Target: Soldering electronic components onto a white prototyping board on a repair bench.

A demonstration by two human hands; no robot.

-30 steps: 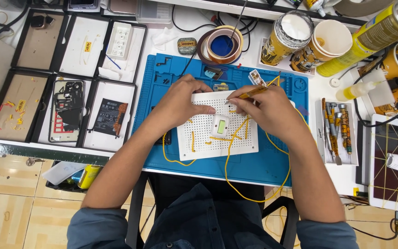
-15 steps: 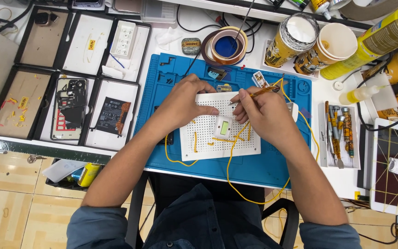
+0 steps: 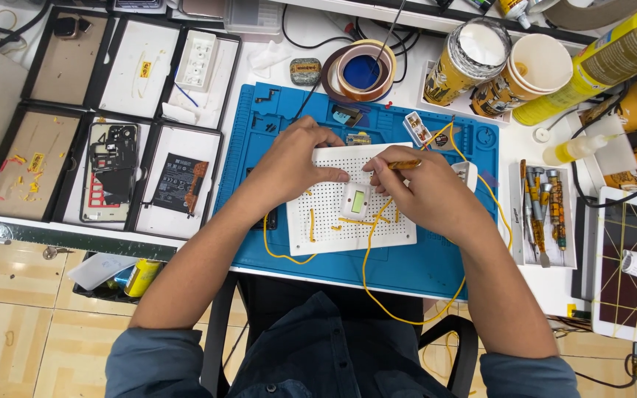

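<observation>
White board (image 3: 333,214) pinned flat by left hand (image 3: 293,162), fingers spread | right hand (image 3: 425,193) pinches brown tool (image 3: 404,165), tip steadied near yellow wire (image 3: 369,250)

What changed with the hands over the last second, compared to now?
Very little. The right hand shifted slightly, still pinching the small brown tool above the white perforated board. The left hand stays pressed on the board's upper left. Nothing was picked up or let go; the yellow wire and blue mat are unchanged.
</observation>
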